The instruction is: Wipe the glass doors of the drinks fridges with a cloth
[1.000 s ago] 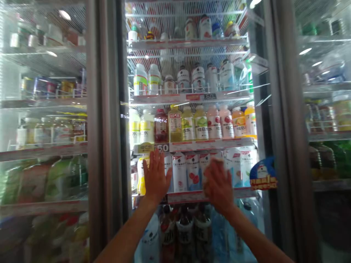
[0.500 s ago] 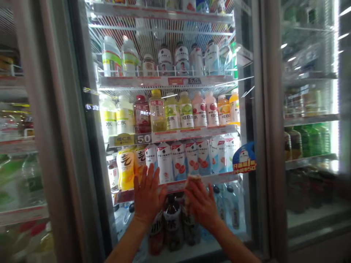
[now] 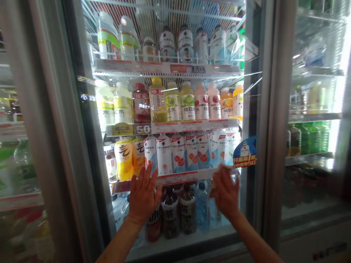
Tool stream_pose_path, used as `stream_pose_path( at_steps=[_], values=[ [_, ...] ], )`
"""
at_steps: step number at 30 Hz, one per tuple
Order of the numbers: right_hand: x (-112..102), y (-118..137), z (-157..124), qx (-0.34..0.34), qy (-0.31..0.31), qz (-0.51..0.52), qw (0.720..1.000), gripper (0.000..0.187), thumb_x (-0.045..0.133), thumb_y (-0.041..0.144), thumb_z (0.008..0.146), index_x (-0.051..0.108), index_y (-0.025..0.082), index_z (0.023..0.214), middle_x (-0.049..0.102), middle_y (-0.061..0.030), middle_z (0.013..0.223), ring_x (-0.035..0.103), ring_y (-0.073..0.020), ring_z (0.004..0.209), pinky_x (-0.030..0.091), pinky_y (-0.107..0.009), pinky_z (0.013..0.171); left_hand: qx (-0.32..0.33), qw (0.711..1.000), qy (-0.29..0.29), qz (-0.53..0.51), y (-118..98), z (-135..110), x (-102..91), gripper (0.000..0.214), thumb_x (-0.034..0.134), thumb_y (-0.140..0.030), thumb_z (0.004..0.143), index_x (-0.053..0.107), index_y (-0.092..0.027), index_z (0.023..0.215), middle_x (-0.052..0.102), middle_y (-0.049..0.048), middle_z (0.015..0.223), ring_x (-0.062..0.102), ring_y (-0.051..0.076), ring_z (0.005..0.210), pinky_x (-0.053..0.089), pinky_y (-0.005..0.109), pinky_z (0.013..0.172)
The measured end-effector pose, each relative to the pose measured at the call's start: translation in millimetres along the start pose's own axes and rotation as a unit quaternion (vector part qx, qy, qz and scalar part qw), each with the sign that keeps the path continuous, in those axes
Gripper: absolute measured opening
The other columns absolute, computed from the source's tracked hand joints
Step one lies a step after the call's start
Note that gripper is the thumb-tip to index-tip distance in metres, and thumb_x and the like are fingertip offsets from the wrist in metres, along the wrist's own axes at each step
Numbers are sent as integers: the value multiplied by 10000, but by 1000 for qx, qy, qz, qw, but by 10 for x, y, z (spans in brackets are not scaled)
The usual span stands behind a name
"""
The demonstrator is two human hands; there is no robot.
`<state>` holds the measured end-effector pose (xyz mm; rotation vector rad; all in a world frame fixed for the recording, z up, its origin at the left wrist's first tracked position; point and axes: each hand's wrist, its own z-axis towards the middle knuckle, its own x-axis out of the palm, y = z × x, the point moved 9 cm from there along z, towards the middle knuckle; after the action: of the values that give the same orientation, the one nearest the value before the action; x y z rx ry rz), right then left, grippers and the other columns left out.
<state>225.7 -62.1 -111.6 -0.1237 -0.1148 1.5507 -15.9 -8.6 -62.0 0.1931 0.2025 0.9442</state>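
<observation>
My left hand (image 3: 144, 199) lies flat with fingers spread against the glass door (image 3: 203, 243) of a lit drinks cooler. To its right, my right hand (image 3: 228, 195) presses a light-coloured cloth (image 3: 215, 182) to the same pane, just left of a blue promotional sticker (image 3: 245, 151). Most of the cloth is hidden under the palm and fingers. Behind the glass, close to my left fingers, stand yellow bottles (image 3: 124, 160) and white cartons or bottles (image 3: 163, 155). Dark tea bottles (image 3: 170, 213) show between my two hands.
Metal door frames (image 3: 276, 109) border the pane on both sides. More coolers flank it, with green bottles (image 3: 315, 137) behind the right one. Shelves of colourful drinks, such as a red bottle (image 3: 141, 104), rise above my hands. A price tag (image 3: 143, 129) sits on one shelf edge.
My right hand has slid right across the glass with the cloth, toward the sticker. My left hand stays on the pane in nearly the same place. The view has shifted slightly.
</observation>
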Motion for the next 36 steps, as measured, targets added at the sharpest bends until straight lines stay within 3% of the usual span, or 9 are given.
stream_pose_path(
  at_steps=[2, 4, 9, 15, 20, 22, 28, 33, 36],
  values=[
    [-127, -478, 1, 142, -54, -68, 986, 634, 417, 203, 863, 201, 223, 1459, 206, -155, 1514, 230, -324, 1388, 245, -629, 1048, 0, 1000, -3, 0, -24, -101, -8, 655, 478, -278, 867, 189, -219, 1451, 238, 69, 1501, 139, 202, 1411, 98, 414, 1165],
    [-124, -486, 36, 181, -68, -66, 979, 654, 433, 207, 860, 182, 204, 1464, 176, -173, 1517, 199, -345, 1393, 283, -635, 1021, -3, 1000, -9, 0, -38, -158, -11, 658, 478, -275, 866, 186, -213, 1452, 251, 75, 1498, 134, 205, 1412, 95, 422, 1165],
    [101, 298, 182, -58, 27, 48, 997, 665, 458, 165, 841, 218, 269, 1453, 278, -73, 1502, 231, -260, 1396, 198, -521, 1131, -10, 1000, 1, -13, 0, -167, -28, 631, 467, -266, 874, 207, -233, 1448, 339, 83, 1464, 180, 209, 1402, 132, 421, 1160],
    [-197, -944, 297, 163, -108, -33, 980, 605, 394, 136, 849, 274, 163, 1442, 249, -163, 1499, 238, -331, 1383, 280, -573, 1076, 6, 1000, 25, 2, 22, -214, -14, 647, 484, -254, 860, 214, -219, 1447, 416, 97, 1415, 209, 199, 1393, 157, 398, 1154],
    [132, 475, 154, -97, 52, 88, 990, 645, 428, 133, 847, 246, 308, 1441, 286, -34, 1501, 224, -244, 1401, 266, -516, 1111, -1, 1000, 20, 11, 24, -235, 10, 651, 488, -262, 855, 216, -223, 1446, 389, 90, 1434, 212, 201, 1392, 147, 405, 1157],
    [137, 746, 18, -146, 70, 103, 981, 598, 464, 160, 844, 340, 374, 1388, 379, 29, 1455, 272, -190, 1385, 229, -446, 1144, 1, 1000, 17, 10, 19, -234, 13, 649, 490, -265, 854, 223, -223, 1444, 375, 90, 1443, 216, 203, 1392, 146, 408, 1157],
    [-119, -246, 13, 118, -68, -37, 990, 643, 455, 156, 845, 241, 221, 1449, 198, -139, 1519, 207, -323, 1395, 255, -594, 1060, -2, 1000, 10, 13, 20, -240, 14, 653, 488, -255, 850, 220, -222, 1445, 359, 87, 1452, 203, 199, 1396, 139, 409, 1159],
    [125, 591, 32, -37, 26, 83, 995, 648, 443, 161, 847, 229, 252, 1451, 290, -56, 1498, 213, -240, 1404, 157, -490, 1151, 1, 1000, 7, 19, 19, -241, 8, 643, 484, -262, 853, 228, -232, 1442, 365, 74, 1449, 223, 202, 1389, 159, 404, 1156],
    [109, 593, 120, -39, 9, 79, 996, 637, 446, 169, 846, 251, 279, 1442, 331, -44, 1481, 242, -239, 1395, 142, -499, 1152, -3, 1000, 6, 15, 15, -233, 1, 633, 480, -260, 854, 241, -223, 1439, 381, 81, 1440, 222, 200, 1390, 156, 402, 1155]
  ],
)
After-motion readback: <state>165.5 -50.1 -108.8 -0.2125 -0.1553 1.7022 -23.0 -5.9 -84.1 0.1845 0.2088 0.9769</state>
